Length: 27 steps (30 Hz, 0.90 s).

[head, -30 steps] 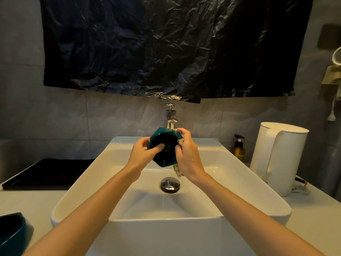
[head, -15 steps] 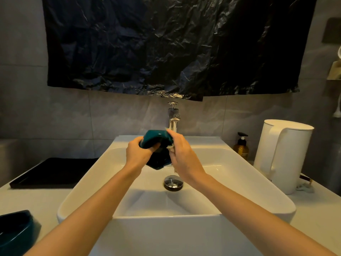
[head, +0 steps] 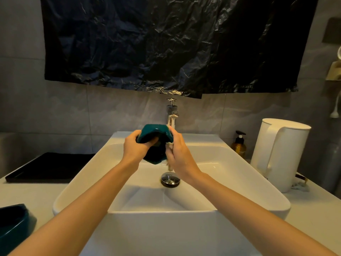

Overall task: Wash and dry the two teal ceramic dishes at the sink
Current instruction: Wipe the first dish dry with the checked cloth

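Over the white sink (head: 239,183), just below the chrome faucet (head: 171,115), I hold a teal ceramic dish (head: 156,133) tipped with its opening facing down and toward me. My left hand (head: 136,147) grips its left rim, thumb inside. My right hand (head: 177,154) is against its right side, fingers curled round a pale cloth or sponge (head: 169,145) that is mostly hidden. A second teal dish (head: 13,224) sits on the counter at the lower left, partly cut off by the frame edge.
A black tray (head: 48,167) lies on the counter left of the sink. A white kettle (head: 278,154) and an amber pump bottle (head: 239,145) stand to the right. The drain plug (head: 170,179) sits mid-basin. Black plastic sheeting hangs on the wall above.
The dish has been turned in my hands, from opening facing me to tipped with its outer wall upward. Both hands stayed over the basin under the faucet.
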### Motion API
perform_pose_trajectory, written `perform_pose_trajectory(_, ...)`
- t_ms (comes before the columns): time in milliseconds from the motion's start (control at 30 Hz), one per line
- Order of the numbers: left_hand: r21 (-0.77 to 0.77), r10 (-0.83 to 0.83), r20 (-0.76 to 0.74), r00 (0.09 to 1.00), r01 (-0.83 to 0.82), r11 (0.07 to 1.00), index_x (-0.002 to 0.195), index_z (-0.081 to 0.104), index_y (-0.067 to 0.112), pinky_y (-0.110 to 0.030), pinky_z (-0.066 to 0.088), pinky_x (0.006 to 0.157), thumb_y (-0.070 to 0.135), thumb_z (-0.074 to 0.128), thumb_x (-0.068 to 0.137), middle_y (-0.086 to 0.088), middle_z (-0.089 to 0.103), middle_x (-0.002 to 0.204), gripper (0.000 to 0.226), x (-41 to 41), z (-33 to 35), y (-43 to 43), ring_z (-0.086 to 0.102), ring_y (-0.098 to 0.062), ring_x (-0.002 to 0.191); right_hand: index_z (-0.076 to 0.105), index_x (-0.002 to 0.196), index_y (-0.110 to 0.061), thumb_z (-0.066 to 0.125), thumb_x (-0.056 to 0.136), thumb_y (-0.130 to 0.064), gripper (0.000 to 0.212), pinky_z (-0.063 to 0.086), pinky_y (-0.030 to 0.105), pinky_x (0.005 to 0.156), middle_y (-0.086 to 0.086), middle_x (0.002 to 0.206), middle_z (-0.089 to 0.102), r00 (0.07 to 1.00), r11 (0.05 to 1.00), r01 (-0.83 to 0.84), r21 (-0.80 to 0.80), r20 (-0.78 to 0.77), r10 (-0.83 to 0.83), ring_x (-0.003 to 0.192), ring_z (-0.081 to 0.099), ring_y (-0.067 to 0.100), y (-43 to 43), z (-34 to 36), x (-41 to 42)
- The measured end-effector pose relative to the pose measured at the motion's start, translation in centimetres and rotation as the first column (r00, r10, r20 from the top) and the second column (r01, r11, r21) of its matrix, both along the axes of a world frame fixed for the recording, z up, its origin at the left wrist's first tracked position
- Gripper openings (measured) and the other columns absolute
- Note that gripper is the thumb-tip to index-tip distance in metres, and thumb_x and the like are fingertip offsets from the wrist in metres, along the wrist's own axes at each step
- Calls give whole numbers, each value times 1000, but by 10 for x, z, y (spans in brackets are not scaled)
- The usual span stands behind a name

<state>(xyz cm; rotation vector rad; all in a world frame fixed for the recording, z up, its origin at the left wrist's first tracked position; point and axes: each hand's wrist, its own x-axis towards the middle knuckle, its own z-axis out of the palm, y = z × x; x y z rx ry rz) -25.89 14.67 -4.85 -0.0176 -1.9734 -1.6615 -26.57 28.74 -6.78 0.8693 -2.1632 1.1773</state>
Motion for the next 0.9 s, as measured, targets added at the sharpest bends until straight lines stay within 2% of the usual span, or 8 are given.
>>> perform_pose_trajectory(67,67,-22,1,1000,22,998,108,60,15,-36,52,87,16,70,82,-4,66,104,28,0,0,-1,61,-23,99,22,147,-18,43,97,-6,55,39,12,99,0,139,39,991,995,-43,-90,121,53,120,44,6,-5,-2,1)
perform_pose_trajectory(233,46,-81,-47,996,83,995,108,57,19,-24,50,77,13,69,83,2,64,102,29,1,0,3,60,-17,98,36,135,-17,42,96,-4,41,49,31,95,5,125,52,973,985,-19,-172,223,57,112,52,15,-2,2,-4)
perform_pose_trajectory(433,1,-233,55,971,233,972,124,40,34,-22,46,84,30,77,74,10,54,115,62,4,3,8,52,-13,109,38,130,-15,42,96,-7,35,52,30,89,4,122,53,982,970,160,-182,131,-137,108,55,17,8,6,-9)
perform_pose_trajectory(567,44,-38,223,974,29,999,131,29,25,-35,39,96,38,79,69,-6,41,132,81,6,7,10,43,-21,116,38,132,-14,46,96,-7,38,51,34,91,4,127,48,955,947,296,-127,4,-298,111,50,16,20,6,-15)
perform_pose_trajectory(633,140,-72,374,925,21,990,133,32,14,-35,41,96,33,78,73,-11,40,134,78,13,9,10,44,-23,116,39,133,-12,49,95,-7,39,51,34,92,5,126,48,931,929,357,-101,-47,-362,111,49,17,22,6,-16)
perform_pose_trajectory(700,417,-319,448,835,120,901,130,45,7,-32,45,90,31,73,79,-11,48,133,63,21,10,9,48,-24,119,39,134,-11,50,94,-7,41,51,30,91,7,126,48,914,914,394,-92,-68,-401,111,48,18,22,6,-16)
perform_pose_trajectory(767,715,-582,328,744,207,668,122,57,4,-28,49,85,30,64,87,-12,61,121,44,29,13,12,55,-22,111,38,135,-11,51,94,-8,42,49,27,89,8,126,48,901,905,416,-86,-95,-423,111,47,18,21,5,-15)
perform_pose_trajectory(900,910,-671,21,741,263,319,117,56,-3,-36,46,98,22,53,95,-17,64,115,34,32,22,27,58,-27,112,38,134,-8,52,93,-9,44,51,33,85,10,123,49,894,916,393,-74,-202,-400,108,47,21,20,5,-12)
